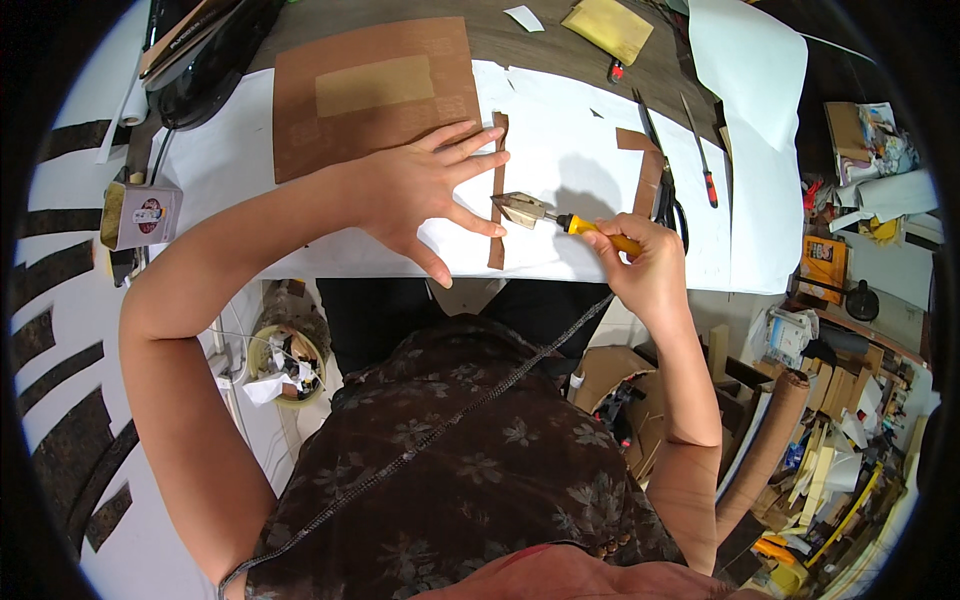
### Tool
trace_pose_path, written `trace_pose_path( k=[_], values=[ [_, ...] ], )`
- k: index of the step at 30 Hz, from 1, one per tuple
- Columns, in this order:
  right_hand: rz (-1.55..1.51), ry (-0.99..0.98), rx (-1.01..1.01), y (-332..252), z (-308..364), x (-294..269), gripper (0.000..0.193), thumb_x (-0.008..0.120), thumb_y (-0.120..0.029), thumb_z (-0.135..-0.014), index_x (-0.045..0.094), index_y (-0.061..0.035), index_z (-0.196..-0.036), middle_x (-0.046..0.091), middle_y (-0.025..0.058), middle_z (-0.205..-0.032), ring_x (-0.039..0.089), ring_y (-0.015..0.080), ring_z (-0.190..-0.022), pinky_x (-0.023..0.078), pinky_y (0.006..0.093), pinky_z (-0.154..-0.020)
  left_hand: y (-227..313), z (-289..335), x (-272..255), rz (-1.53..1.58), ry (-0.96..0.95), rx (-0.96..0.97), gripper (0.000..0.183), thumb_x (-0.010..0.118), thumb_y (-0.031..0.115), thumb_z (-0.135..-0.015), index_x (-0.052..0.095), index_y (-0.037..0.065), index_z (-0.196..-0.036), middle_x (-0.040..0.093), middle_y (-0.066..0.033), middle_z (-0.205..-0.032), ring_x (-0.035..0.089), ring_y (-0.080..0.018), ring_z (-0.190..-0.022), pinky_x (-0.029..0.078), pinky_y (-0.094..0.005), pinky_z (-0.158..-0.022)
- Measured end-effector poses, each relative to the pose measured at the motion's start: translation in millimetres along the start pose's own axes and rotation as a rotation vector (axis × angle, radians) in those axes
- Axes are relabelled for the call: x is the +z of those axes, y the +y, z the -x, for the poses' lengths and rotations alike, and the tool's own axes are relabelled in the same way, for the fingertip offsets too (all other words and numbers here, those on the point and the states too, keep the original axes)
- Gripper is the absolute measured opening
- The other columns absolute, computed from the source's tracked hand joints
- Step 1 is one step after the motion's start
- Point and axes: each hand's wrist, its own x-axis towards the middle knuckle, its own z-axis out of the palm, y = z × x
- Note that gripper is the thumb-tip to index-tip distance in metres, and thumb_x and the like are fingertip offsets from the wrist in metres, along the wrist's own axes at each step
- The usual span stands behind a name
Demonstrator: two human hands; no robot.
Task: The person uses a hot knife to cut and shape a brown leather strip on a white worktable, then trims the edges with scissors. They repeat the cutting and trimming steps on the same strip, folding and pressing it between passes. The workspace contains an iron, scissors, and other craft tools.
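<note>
My left hand (pixel 425 188) lies with its fingers spread, palm partly over the lower right corner of a brown sheet (pixel 300 120). Its fingertips rest on a narrow brown strip (pixel 498 258) that runs lengthwise away from me on white paper. In my right hand (pixel 645 262) is a yellow-handled tool (pixel 527 210) with a pointed metal head like a small trowel. The fingers are wrapped round the handle, and the tip points left at the strip, between the spread fingers. Whether the tip touches the strip I cannot tell. A paler tan rectangle (pixel 375 86) sits on the brown sheet.
Right of my right hand lie black scissors (pixel 677 215), a brown angled piece (pixel 648 170) and a thin red-handled tool (pixel 700 150). A yellow folded packet (pixel 608 28) is at the back. At left stand a small box (pixel 145 215) and a waste bin (pixel 285 365) below.
</note>
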Motion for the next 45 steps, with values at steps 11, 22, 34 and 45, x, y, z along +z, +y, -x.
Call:
trace_pose_path(
  k=[11,22,34,45],
  values=[
    [0.006,-0.077,-0.085,2.8,-5.1,-9.1,0.015,0.086,-0.01,-0.092,0.08,0.003,-0.095,0.081,0.0142,-0.093,0.079,0.0216,-0.082,0.065,0.0329,-0.073,-0.5,-1.0,1.0,-0.008,0.02,0.011,0.083,0.07,0.088,-0.072,0.073,0.041,-0.141,0.025,-0.0229,-0.176,0.014,-0.0434,-0.166,0.01,-0.0603,-0.134],
    [0.024,-0.002,-0.163,5.4,-10.2,-6.2,0.017,0.087,-0.018,-0.092,0.081,-0.0022,-0.09,0.077,0.0114,-0.079,0.07,0.0223,-0.061,0.055,0.0337,-0.058,-0.6,-1.5,1.5,-0.029,0.018,0.021,0.084,0.068,0.088,-0.072,0.071,0.042,-0.142,0.026,-0.0239,-0.176,0.015,-0.0446,-0.165,0.01,-0.0602,-0.134],
    [0.017,-0.022,-0.105,12.0,-11.5,-2.2,0.017,0.086,-0.015,-0.093,0.078,0.0,-0.095,0.08,0.0141,-0.086,0.074,0.0219,-0.07,0.059,0.0326,-0.065,-3.0,-1.8,-0.4,-0.021,0.005,0.056,0.077,0.067,0.084,-0.084,0.068,0.04,-0.147,0.029,-0.0303,-0.173,0.013,-0.0487,-0.164,0.007,-0.0593,-0.133],
    [-0.443,0.21,-0.275,-125.9,-48.1,-56.1,0.017,0.074,-0.01,-0.104,0.072,0.0029,-0.115,0.073,0.0039,-0.095,0.061,0.0072,-0.084,0.051,0.0228,-0.077,-11.8,-6.2,22.2,0.012,0.096,0.098,0.071,0.07,0.083,-0.083,0.079,0.034,-0.133,0.035,-0.0323,-0.168,0.007,-0.0549,-0.163,0.001,-0.0685,-0.13]
  ],
)
